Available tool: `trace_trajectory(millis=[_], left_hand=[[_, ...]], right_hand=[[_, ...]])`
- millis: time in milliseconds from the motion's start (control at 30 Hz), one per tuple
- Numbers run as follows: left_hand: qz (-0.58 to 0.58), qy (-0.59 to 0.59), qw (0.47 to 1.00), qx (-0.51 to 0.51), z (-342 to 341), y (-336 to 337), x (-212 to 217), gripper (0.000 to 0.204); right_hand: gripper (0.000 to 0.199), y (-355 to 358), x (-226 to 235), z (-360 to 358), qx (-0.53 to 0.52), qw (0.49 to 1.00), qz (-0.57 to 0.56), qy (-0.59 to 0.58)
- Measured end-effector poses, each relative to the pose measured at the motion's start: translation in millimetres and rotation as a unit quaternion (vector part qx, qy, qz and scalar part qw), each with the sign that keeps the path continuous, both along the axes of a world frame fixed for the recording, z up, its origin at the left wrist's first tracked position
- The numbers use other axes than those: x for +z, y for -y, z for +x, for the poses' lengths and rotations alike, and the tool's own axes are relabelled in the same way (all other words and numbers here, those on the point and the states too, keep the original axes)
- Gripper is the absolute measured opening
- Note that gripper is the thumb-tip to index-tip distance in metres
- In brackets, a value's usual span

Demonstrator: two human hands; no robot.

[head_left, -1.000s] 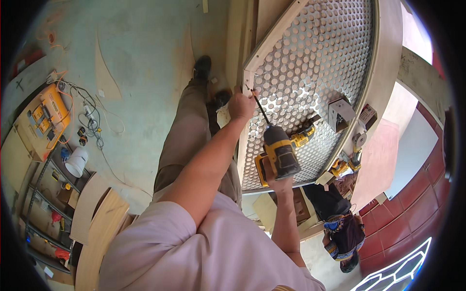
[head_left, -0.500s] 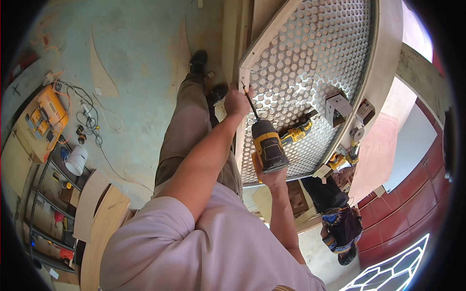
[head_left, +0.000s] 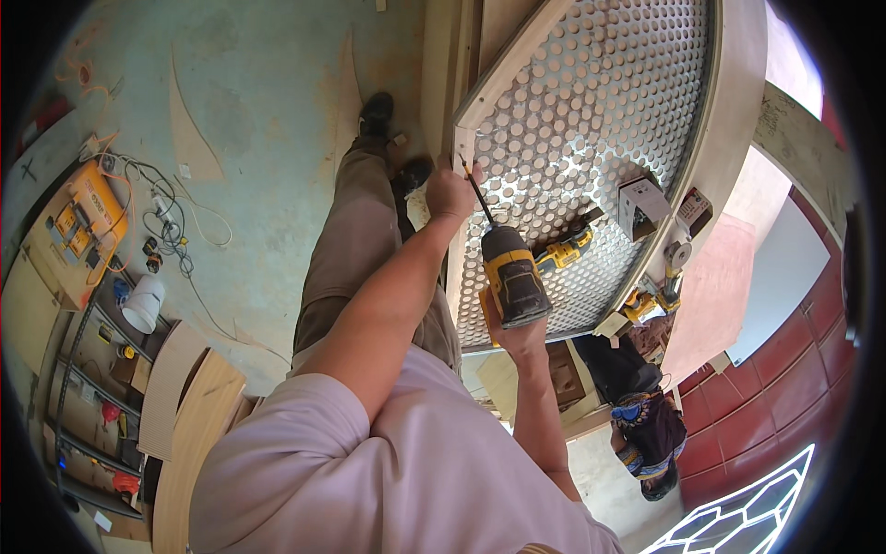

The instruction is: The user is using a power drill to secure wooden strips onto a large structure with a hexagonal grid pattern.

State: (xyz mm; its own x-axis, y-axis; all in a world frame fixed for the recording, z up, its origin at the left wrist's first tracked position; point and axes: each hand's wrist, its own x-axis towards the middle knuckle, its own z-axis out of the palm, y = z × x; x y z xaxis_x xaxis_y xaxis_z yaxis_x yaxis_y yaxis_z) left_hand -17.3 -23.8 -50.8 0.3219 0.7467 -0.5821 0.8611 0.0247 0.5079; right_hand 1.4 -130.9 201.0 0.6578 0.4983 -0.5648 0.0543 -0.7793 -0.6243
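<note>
A small white cardboard box (head_left: 643, 205) with dark print on its faces sits right of centre in the frame, on the perforated panel (head_left: 591, 111). Just to its right, a smaller box (head_left: 694, 210) with red and dark markings leans at the panel's curved rim. At the far left, a flat yellow case (head_left: 78, 222) with dark label patches lies on the floor.

Drill (head_left: 513, 277) before perforated panel (head_left: 600, 120), toolbox (head_left: 78, 226) far left.
</note>
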Motion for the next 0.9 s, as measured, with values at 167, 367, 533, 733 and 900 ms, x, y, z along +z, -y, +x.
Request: trace_trajectory(millis=[167, 367, 533, 733, 900], left_hand=[[-0.026, -0.021, 0.999, -0.015, 0.2, -1.9, 2.7, 0.054], [-0.029, -0.012, 1.000, -0.003, 2.2, -1.8, 5.4, 0.054], [-0.026, -0.021, 0.999, -0.018, 0.2, -1.7, 0.3, 0.052], [-0.018, 0.011, 1.000, -0.002, -0.4, -2.0, 1.0, 0.052], [-0.044, 0.011, 0.999, 0.003, 3.6, -5.7, 14.4, 0.053]], right_hand=[[0.041, 0.7, 0.9, 0.1, 0.004, 1.000, 0.001, 0.014], [0.040, -0.8, 3.6, 0.2, -0.014, 1.000, -0.021, 0.007], [0.039, -8.6, 9.8, 6.3, 0.015, 0.999, -0.039, -0.012], [0.041, -18.8, 12.7, 6.4, 0.003, 1.000, -0.022, 0.012], [0.053, -36.3, 16.9, 3.8, -0.057, 0.995, -0.039, -0.069]])
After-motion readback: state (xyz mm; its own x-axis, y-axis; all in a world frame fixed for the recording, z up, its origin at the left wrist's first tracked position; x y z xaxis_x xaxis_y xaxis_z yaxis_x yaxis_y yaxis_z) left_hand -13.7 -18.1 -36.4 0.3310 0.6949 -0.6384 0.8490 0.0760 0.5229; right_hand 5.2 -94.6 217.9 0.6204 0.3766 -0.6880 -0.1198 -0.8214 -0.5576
